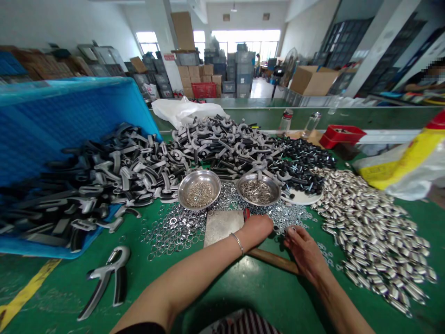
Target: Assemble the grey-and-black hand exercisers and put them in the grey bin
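My left hand [257,228], with a bracelet at the wrist, is closed above the metal plate [222,227]. A small black piece [276,228] shows at its fingertips; the rest of what it grips is hidden. Close by on the right, my right hand [303,248] pinches a small silver ring-shaped piece [293,228]. Beneath both hands lies a wooden tool handle [274,260], its head end covered by my left hand. Two steel bowls stand beyond the plate: the left bowl [181,191] contains tiny metal pieces, the right bowl [277,191] small metal pins.
A spring hand grip [110,278] lies at left front. The blue crate [69,106] spills grey-black handles [222,139] across the back. Silver rings [174,236] surround the plate. Black-headed bolts [306,157], metal springs [378,232], a red box [342,134] and a sack [399,167] occupy the right.
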Motion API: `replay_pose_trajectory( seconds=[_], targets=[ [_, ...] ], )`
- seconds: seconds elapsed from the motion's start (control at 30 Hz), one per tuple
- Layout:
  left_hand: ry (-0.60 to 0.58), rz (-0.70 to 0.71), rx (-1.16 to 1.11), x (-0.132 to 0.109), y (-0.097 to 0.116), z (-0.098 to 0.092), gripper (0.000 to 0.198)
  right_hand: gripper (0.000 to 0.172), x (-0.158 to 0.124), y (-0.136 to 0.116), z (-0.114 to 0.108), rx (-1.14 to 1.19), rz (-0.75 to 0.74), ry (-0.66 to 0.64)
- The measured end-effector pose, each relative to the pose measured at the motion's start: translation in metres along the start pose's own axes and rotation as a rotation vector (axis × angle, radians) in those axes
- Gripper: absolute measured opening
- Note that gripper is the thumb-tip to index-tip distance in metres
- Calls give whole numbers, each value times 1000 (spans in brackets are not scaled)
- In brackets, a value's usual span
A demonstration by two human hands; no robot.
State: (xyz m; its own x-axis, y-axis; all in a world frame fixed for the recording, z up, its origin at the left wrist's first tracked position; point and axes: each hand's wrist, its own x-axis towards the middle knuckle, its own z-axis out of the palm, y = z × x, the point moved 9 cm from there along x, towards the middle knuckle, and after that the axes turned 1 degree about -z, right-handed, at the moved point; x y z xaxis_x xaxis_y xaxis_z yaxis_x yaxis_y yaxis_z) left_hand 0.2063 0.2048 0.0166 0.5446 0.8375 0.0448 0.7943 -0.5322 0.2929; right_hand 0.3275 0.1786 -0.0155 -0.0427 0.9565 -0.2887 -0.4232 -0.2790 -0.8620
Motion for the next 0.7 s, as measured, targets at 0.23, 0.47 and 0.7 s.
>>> replay_pose_trajectory(
  seconds=[0.23, 0.47, 0.7],
  targets=[
    [256, -300, -723, -63, -35, -36, 18, 24, -22, 12, 31, -39, 111, -128],
    [454, -590, -1597, -152, -46, -28, 31, 22, -59, 36, 122, -71, 246, -435],
    [418, -579, -1634, -171, -48, -28, 33, 22, -65, 62, 140, 32, 453, -467]
  ],
)
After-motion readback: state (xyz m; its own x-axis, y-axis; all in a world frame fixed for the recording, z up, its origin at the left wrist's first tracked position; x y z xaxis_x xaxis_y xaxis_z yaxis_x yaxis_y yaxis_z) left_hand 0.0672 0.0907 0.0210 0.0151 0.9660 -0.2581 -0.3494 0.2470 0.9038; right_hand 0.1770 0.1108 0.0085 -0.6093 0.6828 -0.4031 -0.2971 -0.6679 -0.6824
